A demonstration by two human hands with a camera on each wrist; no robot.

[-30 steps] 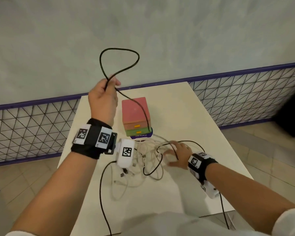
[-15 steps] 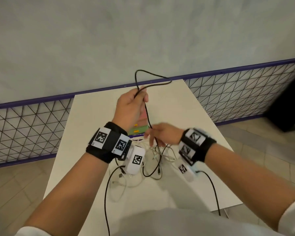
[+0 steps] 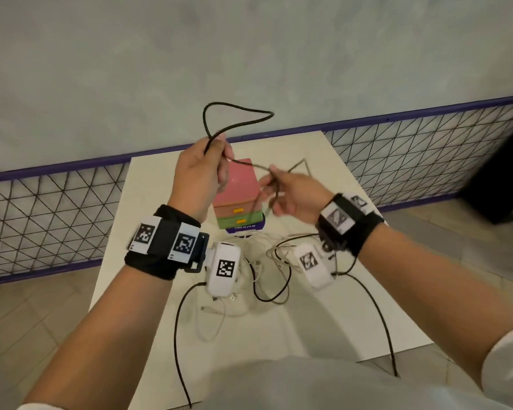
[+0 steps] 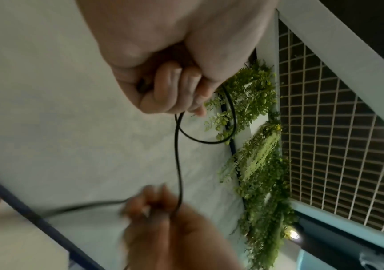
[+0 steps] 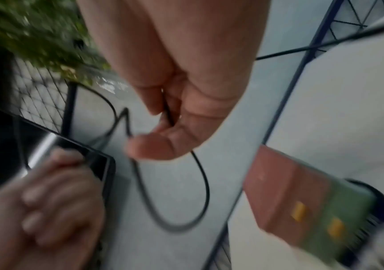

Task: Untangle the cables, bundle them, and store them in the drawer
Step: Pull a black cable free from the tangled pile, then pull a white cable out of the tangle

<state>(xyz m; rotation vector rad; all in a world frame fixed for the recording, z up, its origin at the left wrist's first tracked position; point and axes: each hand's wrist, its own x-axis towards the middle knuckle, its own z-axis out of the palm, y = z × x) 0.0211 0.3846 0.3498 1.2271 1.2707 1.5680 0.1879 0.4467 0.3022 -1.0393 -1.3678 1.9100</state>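
My left hand (image 3: 216,149) is raised over the table and grips a black cable (image 3: 240,108), whose loop stands above the fist. The left wrist view shows that hand (image 4: 175,95) curled round the cable (image 4: 177,155). My right hand (image 3: 271,179), blurred, pinches the same cable a little to the right; in the right wrist view the thumb and a finger of that hand (image 5: 163,127) hold the strand (image 5: 206,182). Behind both hands stands a small drawer unit (image 3: 237,184), pink over green, with its drawers closed. A tangle of white cables (image 3: 261,250) lies on the table below my wrists.
The white table (image 3: 148,202) stands against a purple-framed mesh fence (image 3: 57,217) and a grey wall. Black leads hang from both wrist cameras over the near table edge. Tiled floor lies on both sides.
My right hand rose from the cable pile on the table and took hold of the black cable. My left hand swung right toward the middle, keeping its grip on the loop.
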